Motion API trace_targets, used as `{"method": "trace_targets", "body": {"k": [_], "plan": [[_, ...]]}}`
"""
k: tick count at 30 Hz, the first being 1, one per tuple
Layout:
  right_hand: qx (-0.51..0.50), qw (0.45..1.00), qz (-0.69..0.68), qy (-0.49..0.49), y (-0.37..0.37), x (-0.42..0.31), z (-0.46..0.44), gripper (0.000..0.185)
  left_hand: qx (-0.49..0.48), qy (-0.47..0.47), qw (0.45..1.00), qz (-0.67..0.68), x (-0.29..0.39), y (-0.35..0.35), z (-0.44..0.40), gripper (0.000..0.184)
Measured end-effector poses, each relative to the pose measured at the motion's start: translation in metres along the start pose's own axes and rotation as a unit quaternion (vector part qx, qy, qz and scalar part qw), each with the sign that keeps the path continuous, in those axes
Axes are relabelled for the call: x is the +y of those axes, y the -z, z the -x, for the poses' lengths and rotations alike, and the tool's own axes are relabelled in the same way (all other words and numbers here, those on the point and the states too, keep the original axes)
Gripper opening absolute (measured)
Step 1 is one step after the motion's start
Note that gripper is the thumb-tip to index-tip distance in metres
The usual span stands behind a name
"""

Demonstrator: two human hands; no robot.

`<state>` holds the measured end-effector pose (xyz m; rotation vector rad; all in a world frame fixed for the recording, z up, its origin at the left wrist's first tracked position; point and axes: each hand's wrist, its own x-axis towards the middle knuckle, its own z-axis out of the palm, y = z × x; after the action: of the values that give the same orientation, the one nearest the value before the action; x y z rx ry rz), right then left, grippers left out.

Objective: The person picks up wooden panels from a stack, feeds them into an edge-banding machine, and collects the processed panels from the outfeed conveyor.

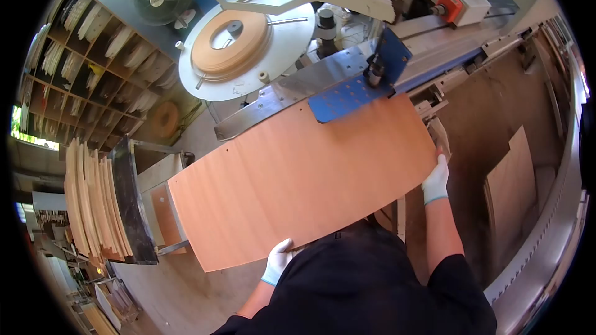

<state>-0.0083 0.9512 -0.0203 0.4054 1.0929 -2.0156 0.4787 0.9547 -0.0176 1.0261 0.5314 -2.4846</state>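
Note:
A large wood-grain panel [298,177] lies flat in front of my body, its far edge against the metal guide of a machine. My left hand [277,262], in a white glove, grips the panel's near edge left of my waist; the thumb shows and the fingers are hidden beneath. Near the panel's right corner, my right hand [436,178], also in a white glove, holds the right end, with its fingers partly out of sight. The machine's blue perforated plate [344,100] overhangs the panel's far edge.
A roll of wood-coloured edging [231,43] sits on a white disc [292,31] behind the guide [273,102]. Shelves [93,56] with rolled strips stand at the left, above stacked panels [93,201]. More boards [512,180] lean at the right, beside a metal rail [540,273].

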Motion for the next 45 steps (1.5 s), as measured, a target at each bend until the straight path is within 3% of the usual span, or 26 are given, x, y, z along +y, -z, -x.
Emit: {"method": "trace_targets", "body": {"k": [2,5,7,8,11,13,14,16,21,25,27,28,29,31,32,33,34,35,36,39,41,43,45], "plan": [[0.003,0.999,0.003,0.037,-0.001,-0.012,-0.008,0.045,0.038,-0.036,0.992,-0.118,-0.006,-0.026,-0.004,0.053],[0.012,0.997,0.016,0.069,0.032,-0.028,-0.051,0.044,0.116,-0.041,0.981,-0.152,-0.014,-0.042,-0.009,0.049],[0.127,0.972,0.033,0.193,0.029,-0.037,-0.054,0.041,0.112,-0.053,0.981,-0.151,-0.019,-0.033,-0.008,0.049],[0.131,0.972,0.025,0.194,0.03,-0.039,-0.053,0.041,0.096,-0.079,0.981,-0.147,-0.017,-0.031,-0.012,0.048],[0.125,0.961,0.037,0.246,0.034,-0.044,-0.048,0.04,0.102,-0.147,0.969,-0.168,-0.019,-0.04,-0.011,0.048],[0.011,0.952,0.117,0.283,0.036,-0.053,-0.044,0.037,0.101,-0.154,0.969,-0.165,-0.021,-0.044,-0.009,0.048],[0.016,0.953,0.116,0.279,0.035,-0.062,-0.043,0.037,0.107,-0.153,0.968,-0.167,-0.022,-0.046,-0.006,0.048],[0.078,0.982,0.093,0.147,0.028,-0.082,-0.043,0.034,0.123,-0.156,0.967,-0.157,-0.022,-0.051,-0.003,0.048],[0.068,0.972,0.103,0.202,0.064,-0.097,-0.089,0.027,0.133,-0.132,0.968,-0.165,0.002,-0.005,-0.003,0.052],[0.096,0.968,0.114,0.2,0.033,-0.091,-0.054,0.02,0.122,-0.067,0.978,-0.156,0.007,-0.01,0.003,0.058],[0.109,0.973,0.132,0.152,0.024,-0.087,-0.037,0.02,0.112,-0.034,0.983,-0.143,0.006,-0.025,0.01,0.059],[0.078,0.977,0.126,0.151,0.03,-0.083,-0.039,0.019,0.102,-0.005,0.987,-0.126,0.006,-0.028,0.011,0.059],[0.085,0.964,0.129,0.216,0.043,-0.072,-0.051,0.02,0.098,0.008,0.988,-0.122,0.008,-0.019,0.009,0.059],[0.074,0.976,0.13,0.158,0.039,-0.067,-0.039,0.02,0.091,-0.007,0.988,-0.123,0.022,0.001,0.02,0.053],[0.071,0.971,0.127,0.189,0.042,-0.062,-0.036,0.019,0.119,-0.129,0.969,-0.173,0.03,0.009,0.023,0.049],[0.066,0.968,0.119,0.211,0.044,-0.047,-0.032,0.019,0.085,-0.131,0.977,-0.146,0.036,0.008,0.024,0.047],[0.046,0.98,0.101,0.166,0.035,-0.044,-0.021,0.018,0.082,-0.132,0.976,-0.152,0.041,0.002,0.024,0.048],[0.08,0.965,0.096,0.233,0.035,-0.031,-0.023,0.019,0.078,-0.121,0.978,-0.15,0.042,-0.001,0.021,0.05],[0.065,0.966,0.107,0.225,0.04,-0.025,-0.023,0.02,0.073,-0.119,0.979,-0.147,0.047,-0.003,0.016,0.05],[0.086,0.969,0.093,0.213,0.045,-0.001,-0.007,0.021,0.13,-0.181,0.943,-0.246,0.061,-0.014,0.005,0.052],[0.079,0.971,0.102,0.202,0.042,0.015,0.009,0.022,0.092,-0.306,0.853,-0.412,0.081,-0.026,0.005,0.046],[0.036,0.977,0.099,0.184,0.031,0.028,0.03,0.027,0.115,-0.345,0.791,-0.492,0.093,-0.051,0.013,0.036],[0.062,0.973,0.115,0.192,0.004,0.055,0.073,0.03,0.052,-0.477,0.616,-0.624,0.144,-0.086,0.002,0.029]]}}
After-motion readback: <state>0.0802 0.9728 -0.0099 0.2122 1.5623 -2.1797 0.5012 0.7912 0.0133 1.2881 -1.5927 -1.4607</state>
